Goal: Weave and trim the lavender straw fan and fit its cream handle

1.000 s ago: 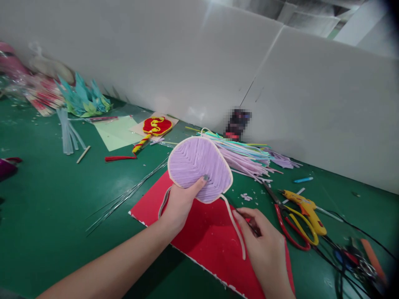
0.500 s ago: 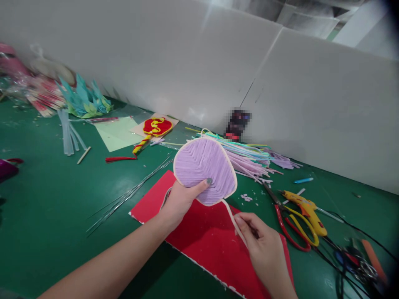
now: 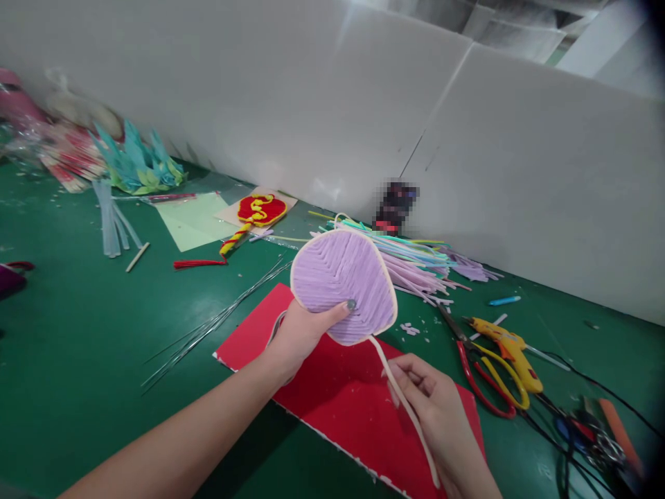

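My left hand [image 3: 306, 329] grips a leaf-shaped purple panel [image 3: 348, 274] by its lower left edge, thumb flat on the front and the other fingers hidden behind. Rows of fuzzy purple strips, like pipe cleaners, cover the panel in a slanting pattern. A cream pipe cleaner [image 3: 397, 391] rims it and hangs loose from the bottom, down past my right hand [image 3: 429, 398]. The fingers of that hand are curled and closed at the cream strip; their exact hold is partly hidden. Under both hands lies a red board [image 3: 343, 405] on the green table.
Behind the panel lies a bundle of pastel pipe cleaners [image 3: 420, 263]. To the right are scissors [image 3: 493, 374], a yellow glue gun [image 3: 512, 350] and cords. Thin wires [image 3: 218, 319] lie left, with a red and yellow fan [image 3: 260, 210] farther back. A grey partition [image 3: 260, 90] closes the rear.
The fingers of my right hand have shifted slightly along the cream pipe cleaner, whose loose end now shows lower down, in front of the hand. The panel has moved a touch right.
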The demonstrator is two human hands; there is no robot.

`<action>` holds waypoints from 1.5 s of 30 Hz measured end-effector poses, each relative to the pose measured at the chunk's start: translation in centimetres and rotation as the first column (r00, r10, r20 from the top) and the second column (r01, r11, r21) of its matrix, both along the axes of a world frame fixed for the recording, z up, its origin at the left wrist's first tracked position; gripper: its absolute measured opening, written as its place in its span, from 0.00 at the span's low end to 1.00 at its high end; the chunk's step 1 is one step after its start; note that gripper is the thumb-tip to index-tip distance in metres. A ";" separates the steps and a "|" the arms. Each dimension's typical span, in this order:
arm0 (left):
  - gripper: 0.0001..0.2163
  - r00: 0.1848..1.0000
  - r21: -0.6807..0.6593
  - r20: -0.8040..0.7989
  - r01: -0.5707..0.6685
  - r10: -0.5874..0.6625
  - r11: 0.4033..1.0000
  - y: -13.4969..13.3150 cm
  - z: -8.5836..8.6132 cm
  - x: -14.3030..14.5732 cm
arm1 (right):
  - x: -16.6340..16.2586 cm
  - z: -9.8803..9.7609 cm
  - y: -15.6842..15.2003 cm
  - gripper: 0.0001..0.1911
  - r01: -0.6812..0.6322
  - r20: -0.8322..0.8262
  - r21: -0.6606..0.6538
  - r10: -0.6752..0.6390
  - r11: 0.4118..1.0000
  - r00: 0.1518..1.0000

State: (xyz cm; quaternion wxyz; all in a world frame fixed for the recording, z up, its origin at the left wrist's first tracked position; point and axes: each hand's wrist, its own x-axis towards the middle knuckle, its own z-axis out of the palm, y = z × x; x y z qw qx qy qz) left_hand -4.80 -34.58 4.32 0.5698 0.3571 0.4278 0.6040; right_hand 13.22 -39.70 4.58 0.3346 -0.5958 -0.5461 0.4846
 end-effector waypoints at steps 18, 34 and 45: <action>0.26 0.995 -0.047 0.000 -0.104 0.104 0.993 0.0 -0.5 0.5 | -0.3 -0.7 -0.6 0.12 -0.014 0.447 0.445 -0.209 0.895 0.870; 0.28 1.000 -0.020 -0.023 -0.014 0.013 1.000 -0.1 0.0 0.2 | 0.4 0.1 0.2 0.16 0.022 -0.014 0.004 -0.022 1.000 1.000; 0.29 0.995 -0.033 -0.086 0.041 -0.044 0.999 0.0 0.1 0.1 | 1.5 -0.9 0.4 0.10 -0.254 -0.506 -0.394 0.023 0.884 0.862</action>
